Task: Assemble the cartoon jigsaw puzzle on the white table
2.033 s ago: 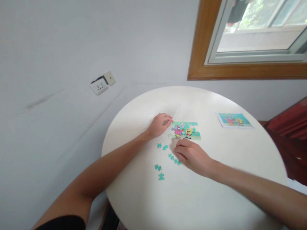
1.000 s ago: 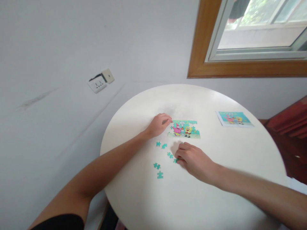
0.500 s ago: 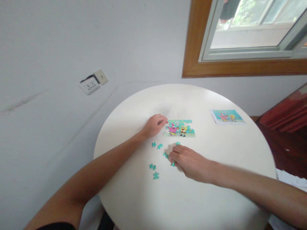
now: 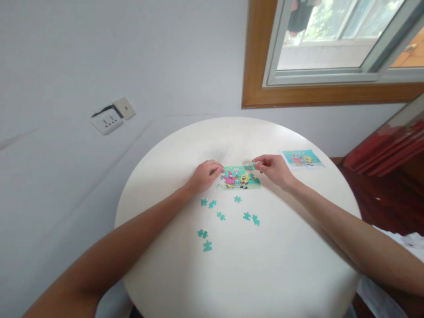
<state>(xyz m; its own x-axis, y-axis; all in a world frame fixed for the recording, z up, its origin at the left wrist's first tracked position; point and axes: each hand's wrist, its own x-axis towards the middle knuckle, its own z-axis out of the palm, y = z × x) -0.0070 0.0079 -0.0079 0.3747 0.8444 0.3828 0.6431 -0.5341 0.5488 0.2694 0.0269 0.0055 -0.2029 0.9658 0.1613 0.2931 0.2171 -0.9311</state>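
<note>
A partly assembled jigsaw puzzle (image 4: 236, 179) with cartoon figures lies flat on the white round table (image 4: 232, 278); gaps show along its right side and left edge. My left hand (image 4: 206, 174) is at its upper left corner, with curled fingertips closed on the edge. At the upper right corner, my right hand (image 4: 273, 168) pinches a small teal puzzle piece (image 4: 255, 165), mostly covered by the fingers. Several loose teal pieces are scattered nearer to me, among them one piece (image 4: 237, 199) just below the puzzle and another (image 4: 207, 246) at the lower left.
A picture card (image 4: 303, 159) printed with the same cartoon scene lies beyond my right hand. Behind the table stands a white wall with a socket (image 4: 106, 121) and a wood-framed window (image 4: 324, 95). A red curtain (image 4: 384, 143) hangs at the right.
My right hand has moved up and away from the loose pieces to the puzzle's upper right corner, carrying a piece. My left hand stays at the left edge. The view has shifted slightly right.
</note>
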